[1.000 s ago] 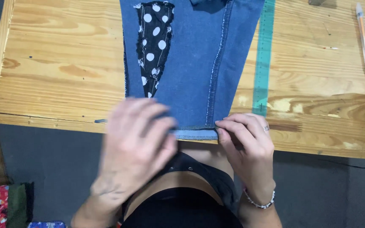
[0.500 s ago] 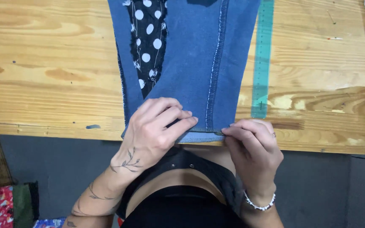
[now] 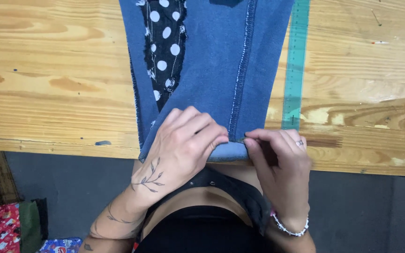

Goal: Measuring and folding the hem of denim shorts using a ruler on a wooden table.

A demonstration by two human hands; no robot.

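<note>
Pinching the folded hem point(image 3: 229, 151) at the table's near edge, the right hand point(image 3: 281, 161) gripped it with curled fingertips; the left hand point(image 3: 182, 143), just beside, lay flat on the denim point(image 3: 212, 70), fingers spread. Beyond the left fingers ran one frayed black polka-dot patch point(image 3: 165, 51). Farther right lay one slim green ruler point(image 3: 295, 65) on grainy pine table point(image 3: 48, 84).

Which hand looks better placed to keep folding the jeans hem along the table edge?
Probably the right hand: its fingertips pinch the folded hem of the denim leg. The left hand lies flat, pressing the fabric down.
</note>
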